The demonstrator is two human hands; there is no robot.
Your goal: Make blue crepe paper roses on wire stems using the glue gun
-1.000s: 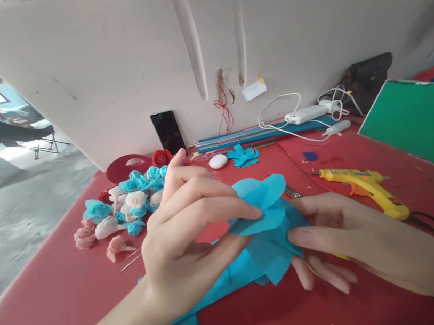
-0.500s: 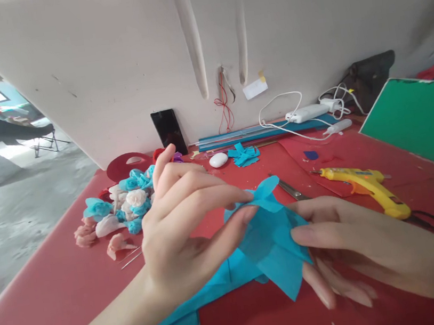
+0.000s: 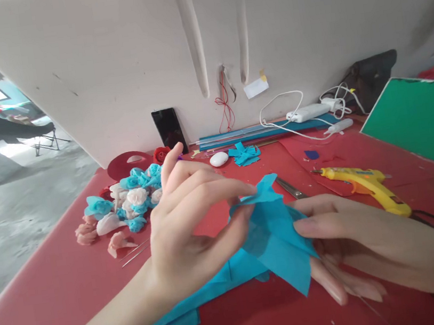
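Between my two hands is a piece of blue crepe paper (image 3: 280, 253), folded into overlapping layers with a pointed lower corner. My left hand (image 3: 193, 225) pinches its upper edge between thumb and forefinger, the other fingers raised. At its right side my right hand (image 3: 345, 241) grips the paper with thumb and fingers, and the lower fingers reach behind it. A thin wire shows below my right hand. Under the hands, a longer strip of blue paper (image 3: 174, 319) lies on the red table. Scissors (image 3: 291, 188), partly hidden, lie just behind the held paper.
On the left sits a pile of blue, white and pink paper flowers (image 3: 133, 196), with thin wires (image 3: 135, 253) nearby. A yellow glue gun (image 3: 365, 184) lies right. Farther back are a phone (image 3: 169, 130), cut blue strips (image 3: 245, 153), a white power strip (image 3: 307, 113) and a green board (image 3: 418, 129).
Both hands and the blue paper have shifted slightly right. The upper flap between my left fingertips has changed shape, and a thin wire now shows below my right hand.
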